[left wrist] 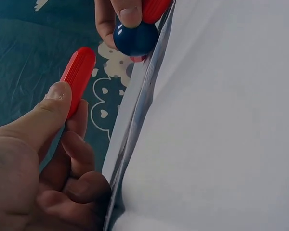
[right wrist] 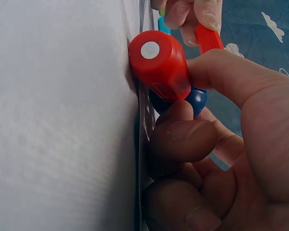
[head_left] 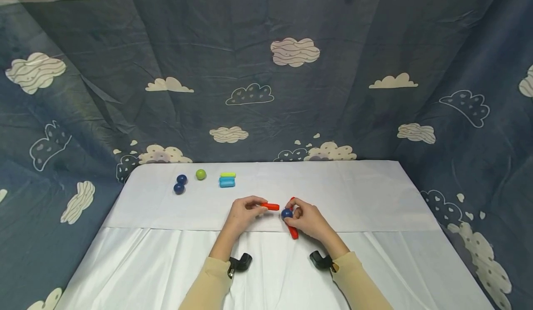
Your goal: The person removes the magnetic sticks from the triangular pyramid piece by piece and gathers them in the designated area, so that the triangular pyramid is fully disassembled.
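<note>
My left hand point(head_left: 244, 213) pinches a short red stick point(left wrist: 79, 79) between thumb and fingers, its free end pointing right. My right hand point(head_left: 309, 217) holds a glossy dark blue ball point(head_left: 287, 213) by its sides. From that ball a red stick point(head_left: 293, 232) extends toward the near side, its white round end point(right wrist: 150, 50) showing in the right wrist view. More red shows past the ball by the right fingertips, mostly hidden. A small gap separates the left hand's stick from the ball. Both hands are just over the white-covered table.
Two dark blue balls point(head_left: 179, 189) lie at the back left of the white tabletop point(head_left: 354, 194). To their right are a green ball point(head_left: 201, 174), light blue sticks point(head_left: 227, 182) and a yellow-green stick point(head_left: 227, 174). Behind the table hangs a cloud-patterned dark cloth point(head_left: 250, 69).
</note>
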Demonstrator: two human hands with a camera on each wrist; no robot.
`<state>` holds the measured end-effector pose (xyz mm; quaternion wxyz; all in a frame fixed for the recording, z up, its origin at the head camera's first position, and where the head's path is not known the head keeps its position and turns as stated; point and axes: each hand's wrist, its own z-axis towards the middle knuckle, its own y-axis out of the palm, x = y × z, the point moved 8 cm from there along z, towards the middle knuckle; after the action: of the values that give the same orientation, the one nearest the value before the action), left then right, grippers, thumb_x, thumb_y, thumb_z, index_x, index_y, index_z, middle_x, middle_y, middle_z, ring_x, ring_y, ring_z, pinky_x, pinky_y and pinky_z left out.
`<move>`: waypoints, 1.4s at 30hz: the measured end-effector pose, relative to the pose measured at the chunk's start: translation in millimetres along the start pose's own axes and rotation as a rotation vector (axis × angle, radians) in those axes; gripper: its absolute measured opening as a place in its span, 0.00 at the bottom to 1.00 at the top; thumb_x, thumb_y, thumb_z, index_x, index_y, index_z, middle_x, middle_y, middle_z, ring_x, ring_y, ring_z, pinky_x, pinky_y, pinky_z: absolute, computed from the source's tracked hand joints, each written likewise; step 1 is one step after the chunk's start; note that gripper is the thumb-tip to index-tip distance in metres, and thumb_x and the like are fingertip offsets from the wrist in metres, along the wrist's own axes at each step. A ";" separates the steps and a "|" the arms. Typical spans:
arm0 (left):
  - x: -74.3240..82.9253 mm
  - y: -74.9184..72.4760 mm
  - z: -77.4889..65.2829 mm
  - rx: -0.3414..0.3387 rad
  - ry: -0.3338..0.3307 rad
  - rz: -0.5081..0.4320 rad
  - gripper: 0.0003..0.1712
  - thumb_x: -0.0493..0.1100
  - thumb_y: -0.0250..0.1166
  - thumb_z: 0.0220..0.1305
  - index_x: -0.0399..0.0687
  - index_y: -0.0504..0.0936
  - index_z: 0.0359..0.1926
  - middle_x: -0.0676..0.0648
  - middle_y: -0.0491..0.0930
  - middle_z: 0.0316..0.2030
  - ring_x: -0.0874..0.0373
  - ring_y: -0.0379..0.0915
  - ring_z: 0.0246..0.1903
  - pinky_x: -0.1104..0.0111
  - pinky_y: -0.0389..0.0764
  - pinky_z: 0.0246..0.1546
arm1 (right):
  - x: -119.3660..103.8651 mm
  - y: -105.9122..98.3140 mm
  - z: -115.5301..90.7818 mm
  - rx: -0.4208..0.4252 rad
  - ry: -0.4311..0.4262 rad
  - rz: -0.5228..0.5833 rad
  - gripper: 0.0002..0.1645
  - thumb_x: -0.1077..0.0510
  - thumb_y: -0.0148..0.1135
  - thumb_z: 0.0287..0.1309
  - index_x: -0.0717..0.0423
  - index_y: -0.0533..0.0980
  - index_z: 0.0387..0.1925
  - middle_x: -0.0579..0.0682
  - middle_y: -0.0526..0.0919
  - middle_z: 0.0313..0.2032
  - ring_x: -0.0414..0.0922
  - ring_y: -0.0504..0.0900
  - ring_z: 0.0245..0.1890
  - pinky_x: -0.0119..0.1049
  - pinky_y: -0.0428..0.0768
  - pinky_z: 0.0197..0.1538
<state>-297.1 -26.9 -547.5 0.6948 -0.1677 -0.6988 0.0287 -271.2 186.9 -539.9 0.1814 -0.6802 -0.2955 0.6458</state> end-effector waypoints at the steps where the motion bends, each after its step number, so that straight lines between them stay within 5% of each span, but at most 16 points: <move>1: -0.6 -2.4 0.1 0.017 -0.006 -0.016 0.13 0.46 0.78 0.64 0.52 0.92 0.48 0.50 0.90 0.37 0.59 0.80 0.33 0.70 0.78 0.36 | -0.1 0.0 -0.2 0.000 -0.001 0.002 0.18 0.58 0.76 0.59 0.49 0.80 0.49 0.46 0.76 0.23 0.43 0.71 0.23 0.32 0.67 0.29; 6: -5.5 -20.6 1.1 0.133 -0.042 -0.084 0.14 0.44 0.79 0.62 0.47 0.91 0.48 0.48 0.90 0.38 0.60 0.81 0.33 0.73 0.81 0.34 | -0.6 -0.2 -1.0 0.004 -0.003 0.006 0.17 0.58 0.76 0.59 0.49 0.80 0.48 0.45 0.76 0.23 0.43 0.71 0.24 0.33 0.66 0.29; 12: -12.5 -52.6 3.1 0.284 -0.049 -0.058 0.11 0.43 0.81 0.60 0.47 0.93 0.43 0.48 0.91 0.35 0.61 0.81 0.31 0.74 0.80 0.32 | -0.7 -0.6 -1.1 0.001 -0.016 0.009 0.17 0.58 0.76 0.59 0.48 0.80 0.48 0.45 0.76 0.23 0.42 0.71 0.24 0.32 0.66 0.29; 23: -17.3 -108.7 -3.3 0.521 -0.030 0.169 0.14 0.45 0.82 0.58 0.48 0.94 0.44 0.44 0.88 0.34 0.58 0.76 0.34 0.72 0.73 0.37 | -0.3 -0.9 -0.6 -0.003 -0.035 0.010 0.17 0.58 0.75 0.60 0.49 0.79 0.49 0.45 0.76 0.23 0.42 0.72 0.24 0.32 0.67 0.29; 42: -16.7 -121.9 4.4 0.550 -0.042 0.372 0.14 0.43 0.77 0.64 0.45 0.93 0.49 0.41 0.90 0.37 0.48 0.79 0.37 0.62 0.72 0.40 | -0.2 0.1 -0.4 -0.004 -0.015 -0.008 0.17 0.57 0.75 0.60 0.47 0.79 0.48 0.44 0.76 0.23 0.42 0.72 0.24 0.32 0.67 0.30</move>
<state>-325.5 -145.5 -530.4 0.6825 -0.0980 -0.6365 0.3458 -270.8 186.8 -539.8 0.1805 -0.6745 -0.3010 0.6495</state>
